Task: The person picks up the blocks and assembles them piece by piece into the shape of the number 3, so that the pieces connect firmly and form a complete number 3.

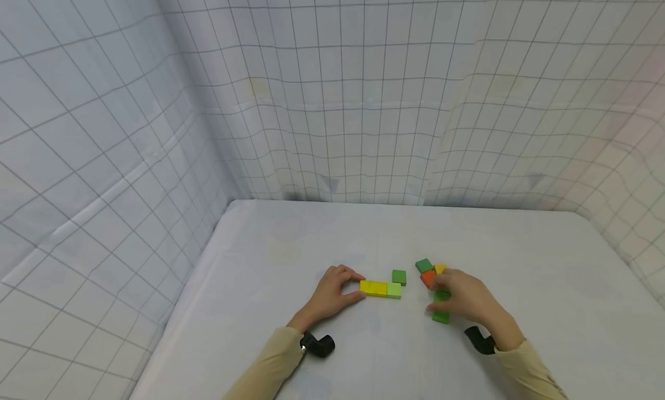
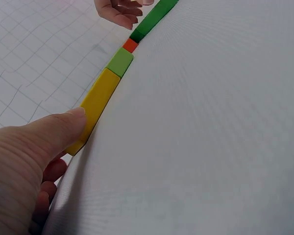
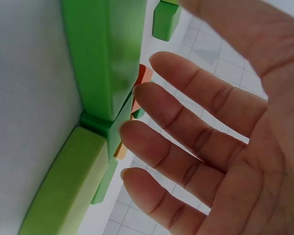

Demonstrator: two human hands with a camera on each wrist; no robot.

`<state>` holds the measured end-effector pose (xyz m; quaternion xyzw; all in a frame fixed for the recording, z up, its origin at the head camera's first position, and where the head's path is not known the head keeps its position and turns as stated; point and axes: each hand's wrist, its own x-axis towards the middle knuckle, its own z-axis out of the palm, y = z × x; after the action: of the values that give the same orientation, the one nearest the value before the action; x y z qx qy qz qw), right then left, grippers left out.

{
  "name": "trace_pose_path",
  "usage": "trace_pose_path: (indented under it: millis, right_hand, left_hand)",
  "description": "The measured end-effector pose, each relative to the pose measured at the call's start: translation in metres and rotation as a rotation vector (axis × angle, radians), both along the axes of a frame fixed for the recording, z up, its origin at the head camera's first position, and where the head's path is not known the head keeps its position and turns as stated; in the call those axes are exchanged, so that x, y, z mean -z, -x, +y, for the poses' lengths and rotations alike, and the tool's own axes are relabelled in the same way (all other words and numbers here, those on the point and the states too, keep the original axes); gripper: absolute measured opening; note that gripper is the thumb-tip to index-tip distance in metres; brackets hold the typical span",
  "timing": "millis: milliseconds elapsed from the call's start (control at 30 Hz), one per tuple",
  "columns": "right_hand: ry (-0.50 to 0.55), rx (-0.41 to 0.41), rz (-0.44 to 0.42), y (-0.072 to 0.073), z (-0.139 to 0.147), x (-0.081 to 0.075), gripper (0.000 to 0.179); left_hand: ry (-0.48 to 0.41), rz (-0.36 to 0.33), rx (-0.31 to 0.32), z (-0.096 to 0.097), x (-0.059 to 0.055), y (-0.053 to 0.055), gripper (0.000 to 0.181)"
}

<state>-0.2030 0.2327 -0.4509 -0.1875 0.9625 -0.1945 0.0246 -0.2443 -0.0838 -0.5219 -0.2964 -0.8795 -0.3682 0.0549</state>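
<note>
Three sides of white gridded cloth [image 1: 343, 100] enclosed the white-covered bench [image 1: 260, 244]. Tan sleeves [image 1: 267, 362] covered my forearms, which extended over the bench from its near side. My right hand [image 1: 467, 296] was wide, its fingers spread and nearly straight; it gripped nothing, and I could not tell whether any fingertip made contact. My left hand [image 1: 329, 296] was narrow, thumb opposed to fingers in a pinch. One black wrist unit [image 1: 318, 346] was fitted at each wrist.

Yellow block [image 1: 373, 288]: flat on the bench between my hands, pinched at its left end by the left hand. Long green block [image 1: 441, 317]: below the right hand, partly hidden by it. Light green block [image 1: 393, 291]: end to end with the yellow block, touching its right end. Small green block [image 1: 399, 276]: just beyond the light green block. Dark green block [image 1: 424, 265], orange-red block [image 1: 427, 279] and amber block [image 1: 440, 268]: clustered beyond my right fingers.
</note>
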Motion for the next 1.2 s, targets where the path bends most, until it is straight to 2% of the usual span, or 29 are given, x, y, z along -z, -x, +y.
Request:
trace_pose_path:
  millis: [300, 667, 967, 1200]
  right_hand:
    - [-0.005, -0.033, 0.037, -0.008, 0.007, 0.005, 0.052]
    - [-0.016, -0.038, -0.019, -0.012, 0.013, 0.004, 0.041]
    - [-0.02, -0.002, -0.059, -0.012, 0.022, 0.001, 0.041]
    - [-0.007, 0.016, -0.072, -0.013, 0.025, -0.001, 0.04]
  left_hand:
    - [0.004, -0.013, 0.001, 0.0, -0.001, -0.001, 0.033]
    - [0.008, -0.006, -0.002, 0.001, -0.001, -0.001, 0.032]
    - [-0.003, 0.002, 0.0, 0.001, 0.0, 0.0, 0.032]
    - [0.019, -0.019, -0.006, 0.001, 0.0, 0.001, 0.031]
